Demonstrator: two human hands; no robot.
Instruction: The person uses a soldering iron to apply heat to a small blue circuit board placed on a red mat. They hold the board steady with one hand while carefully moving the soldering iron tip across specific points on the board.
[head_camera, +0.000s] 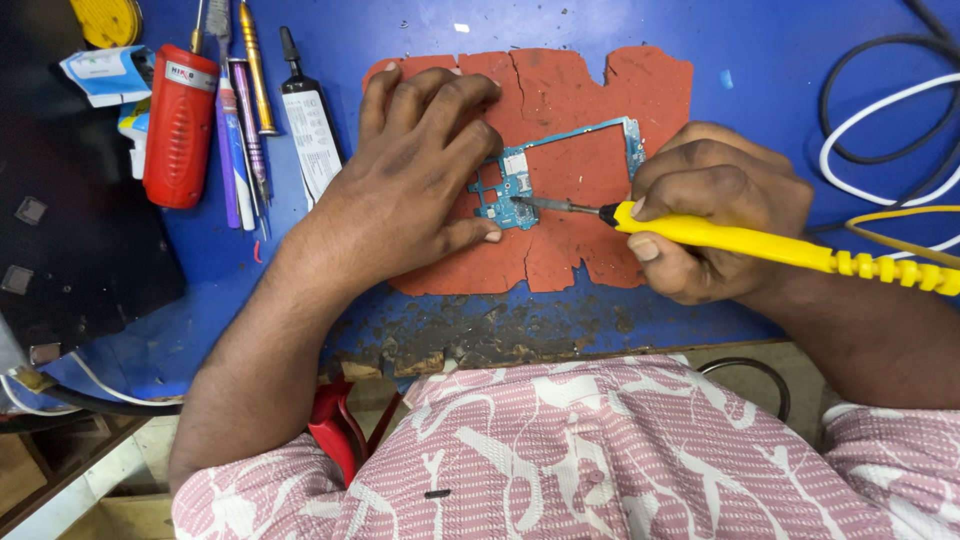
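Soldering on the cracked red rubber mat (560, 90).
My left hand (420, 170) presses flat on the thin blue circuit board (515, 185); my right hand (715, 215) is clamped around the yellow soldering iron (740, 240), its tip on the board.

Blue work surface (800, 60) lying under everything, its near edge (480, 340) showing charred and worn. Red cylindrical tool (179, 125) resting at upper left, just beside a row of slim screwdrivers (245, 120) and a black-capped tube (308, 120). Yellow roll (108, 20) sitting at the top corner. Black cable (850, 90) and white cable (880, 120) looping at right.
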